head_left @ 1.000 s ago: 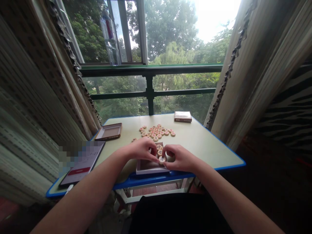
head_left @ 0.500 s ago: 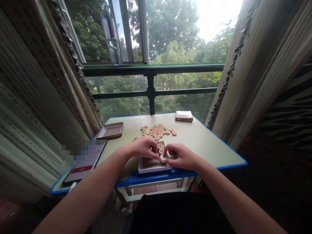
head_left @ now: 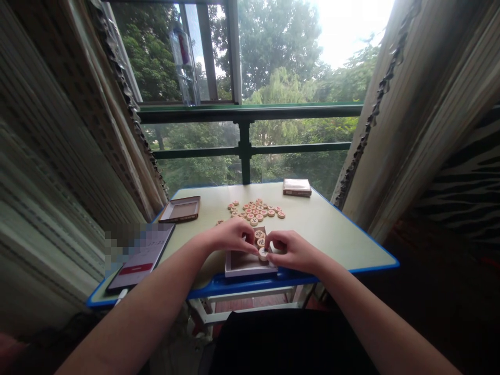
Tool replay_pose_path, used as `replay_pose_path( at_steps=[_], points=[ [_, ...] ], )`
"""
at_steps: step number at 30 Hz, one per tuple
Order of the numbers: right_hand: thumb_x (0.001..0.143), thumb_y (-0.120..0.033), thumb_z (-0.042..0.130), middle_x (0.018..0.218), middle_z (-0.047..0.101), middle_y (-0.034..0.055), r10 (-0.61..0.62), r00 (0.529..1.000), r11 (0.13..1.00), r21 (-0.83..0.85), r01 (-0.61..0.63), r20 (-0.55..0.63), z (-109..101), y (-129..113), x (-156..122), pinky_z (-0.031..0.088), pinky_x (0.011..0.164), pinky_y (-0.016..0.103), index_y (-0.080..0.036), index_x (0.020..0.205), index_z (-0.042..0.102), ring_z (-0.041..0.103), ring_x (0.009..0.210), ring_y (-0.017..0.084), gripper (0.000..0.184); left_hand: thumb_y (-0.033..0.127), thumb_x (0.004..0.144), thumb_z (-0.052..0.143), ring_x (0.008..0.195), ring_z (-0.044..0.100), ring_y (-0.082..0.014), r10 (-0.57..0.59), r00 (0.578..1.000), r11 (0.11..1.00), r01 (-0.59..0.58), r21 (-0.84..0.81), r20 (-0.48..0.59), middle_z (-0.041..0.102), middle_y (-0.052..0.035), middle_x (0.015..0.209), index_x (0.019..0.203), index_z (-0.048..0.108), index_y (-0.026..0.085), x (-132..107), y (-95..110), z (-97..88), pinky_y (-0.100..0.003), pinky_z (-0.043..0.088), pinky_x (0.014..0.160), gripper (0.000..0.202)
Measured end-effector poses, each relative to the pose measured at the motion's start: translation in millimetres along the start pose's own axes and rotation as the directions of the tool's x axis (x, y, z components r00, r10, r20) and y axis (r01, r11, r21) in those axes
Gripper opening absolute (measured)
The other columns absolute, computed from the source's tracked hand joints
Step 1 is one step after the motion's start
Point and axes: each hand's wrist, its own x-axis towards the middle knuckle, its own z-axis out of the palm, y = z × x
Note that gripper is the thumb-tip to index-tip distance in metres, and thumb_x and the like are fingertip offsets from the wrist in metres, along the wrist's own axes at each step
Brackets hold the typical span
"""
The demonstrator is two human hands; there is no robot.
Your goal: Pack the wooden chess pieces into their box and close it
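Note:
An open shallow box lies near the front edge of the table, with a short column of round xiangqi pieces along its right side. At the near end of that column is a xiangqi piece with a dark character. My left hand reaches over the box, its thumb and fingertips closed at the left of this piece. From the other side my right hand pinches the same piece with curled fingers. Beyond the hands, several loose xiangqi pieces, red and dark, are spread on the table.
A box lid lies at the table's back left, and a small closed box at the back right. A tablet with a cable rests along the left edge. Behind the table are a green railing and curtains.
The whole view has shifted slightly, so everything appears a little further right. My hands stay at the same piece in the box, with hardly any visible movement.

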Motion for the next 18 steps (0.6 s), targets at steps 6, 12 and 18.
replay_pose_path(
  at_steps=[6, 12, 18],
  points=[
    [0.070, -0.025, 0.058, 0.054, 0.031, -0.0070, 0.018, 1.000, 1.000, 0.017, -0.018, 0.003, 1, 1, 0, 0.024, 0.047, 0.020, -0.017, 0.079, 0.059, 0.029, 0.050, 0.007, 0.012, 0.042, 0.061, 0.068, 0.055, 0.045, -0.0075, -0.059, 0.998, 0.984, 0.060, -0.169, 0.006, 0.055, 0.0012, 0.058, 0.068, 0.064, 0.011, -1, -3, -3.6, -0.019, 0.032, 0.050, 0.032],
    [0.071, -0.026, 0.057, 0.054, 0.030, -0.0065, 0.015, 1.000, 0.997, 0.072, -0.014, -0.016, 0, 0, 0, 0.025, 0.048, 0.020, -0.016, 0.078, 0.058, 0.029, 0.050, 0.007, 0.012, 0.046, 0.064, 0.064, 0.052, 0.043, -0.0077, -0.272, 0.913, 0.850, 0.079, -0.520, -0.305, 0.052, -0.0006, 0.056, 0.064, 0.061, 0.010, -6, -17, -25.5, -0.021, 0.032, 0.049, 0.036],
    [0.073, -0.027, 0.054, 0.054, 0.031, -0.0059, -0.012, 0.991, 0.996, 0.085, 0.024, -0.131, -8, -4, 14, 0.025, 0.049, 0.021, -0.014, 0.076, 0.059, 0.030, 0.051, 0.007, 0.014, 0.048, 0.066, 0.057, 0.049, 0.039, -0.0071, -0.448, 0.687, 0.854, 0.138, -0.502, -0.572, 0.055, -0.0015, 0.058, 0.062, 0.058, 0.011, -14, -45, -46.2, -0.022, 0.030, 0.049, 0.037]
  ],
)
